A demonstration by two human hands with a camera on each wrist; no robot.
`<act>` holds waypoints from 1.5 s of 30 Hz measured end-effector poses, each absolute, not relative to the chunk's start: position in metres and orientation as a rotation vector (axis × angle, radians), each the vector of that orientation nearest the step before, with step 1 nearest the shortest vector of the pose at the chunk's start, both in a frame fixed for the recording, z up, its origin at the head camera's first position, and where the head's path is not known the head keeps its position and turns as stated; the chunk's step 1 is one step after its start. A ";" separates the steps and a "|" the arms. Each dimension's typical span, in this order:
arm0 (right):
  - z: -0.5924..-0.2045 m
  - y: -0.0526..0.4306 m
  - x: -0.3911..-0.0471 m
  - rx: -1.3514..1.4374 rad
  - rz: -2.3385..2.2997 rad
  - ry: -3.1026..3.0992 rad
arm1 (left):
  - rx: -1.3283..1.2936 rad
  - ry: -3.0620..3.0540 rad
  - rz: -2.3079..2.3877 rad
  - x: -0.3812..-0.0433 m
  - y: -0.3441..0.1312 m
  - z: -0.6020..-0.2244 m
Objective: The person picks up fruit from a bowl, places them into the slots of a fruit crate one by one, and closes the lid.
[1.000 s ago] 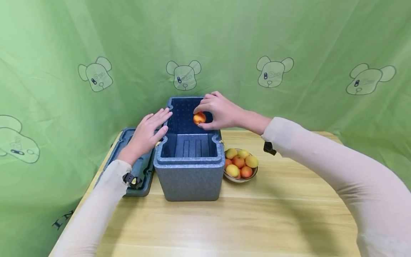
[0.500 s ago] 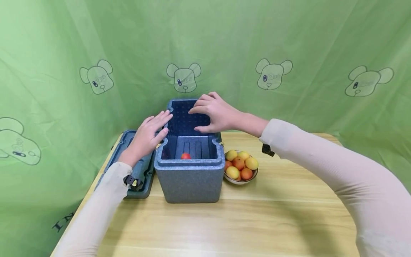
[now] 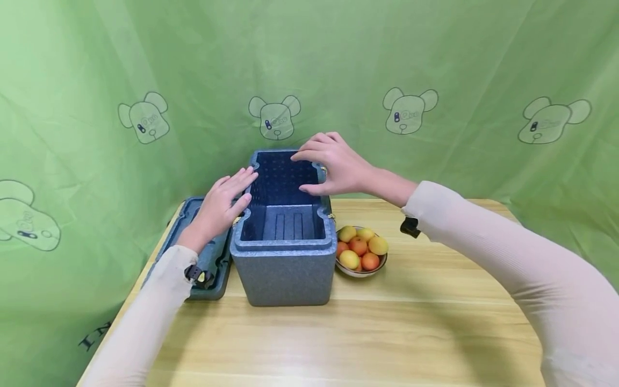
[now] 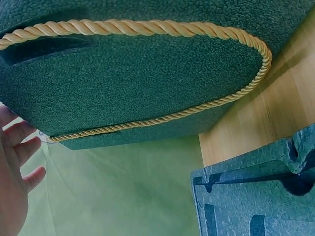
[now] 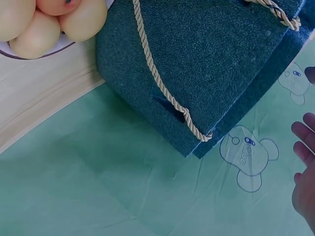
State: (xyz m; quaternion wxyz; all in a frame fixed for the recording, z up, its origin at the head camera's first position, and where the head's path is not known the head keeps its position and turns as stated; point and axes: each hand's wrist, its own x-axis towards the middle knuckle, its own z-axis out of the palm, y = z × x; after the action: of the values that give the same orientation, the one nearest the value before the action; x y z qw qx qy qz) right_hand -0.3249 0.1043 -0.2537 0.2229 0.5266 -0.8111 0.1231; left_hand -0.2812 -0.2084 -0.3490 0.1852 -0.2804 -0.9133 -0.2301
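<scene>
A grey-blue foam cooler box (image 3: 285, 279) stands on the table with its top uncovered. My left hand (image 3: 220, 207) lies with fingers straight at the box's left rim. Over the right rim hovers my right hand (image 3: 343, 166), thumb and fingers spread apart with nothing between them. Inside, the visible part of the box floor (image 3: 290, 221) shows no fruit; the front wall hides the nearest part. Along the box's side runs a twisted gold rope handle (image 4: 147, 27), seen in the left wrist view.
Right of the box sits a bowl (image 3: 360, 274) of yellow fruits (image 3: 379, 245) and orange-red fruits (image 3: 370, 262). The box's lid (image 3: 217, 285) lies on the table (image 3: 411, 333) to the left. A green curtain (image 3: 338, 48) hangs behind.
My right hand let go of an orange-red fruit, which dropped into the box and then passed out of sight behind its front wall. That hand has since shifted slightly right. The left hand stays put.
</scene>
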 end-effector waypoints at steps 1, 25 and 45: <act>-0.254 0.107 -0.325 1.445 0.351 -2.233 | -0.792 -2.570 -0.650 -0.281 -0.209 -0.349; -0.322 0.218 -0.325 1.173 0.581 -2.409 | -0.805 -2.530 -0.682 -0.283 -0.208 -0.350; -0.379 0.274 -0.291 1.288 0.502 -2.513 | -0.797 -2.525 -0.710 -0.280 -0.207 -0.352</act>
State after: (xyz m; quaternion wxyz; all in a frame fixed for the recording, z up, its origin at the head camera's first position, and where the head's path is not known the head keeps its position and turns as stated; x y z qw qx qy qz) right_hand -0.2913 0.2737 -0.3794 0.1363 0.4450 -0.8680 0.1733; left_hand -0.2801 -0.2073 -0.3523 0.1987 -0.2851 -0.9027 -0.2538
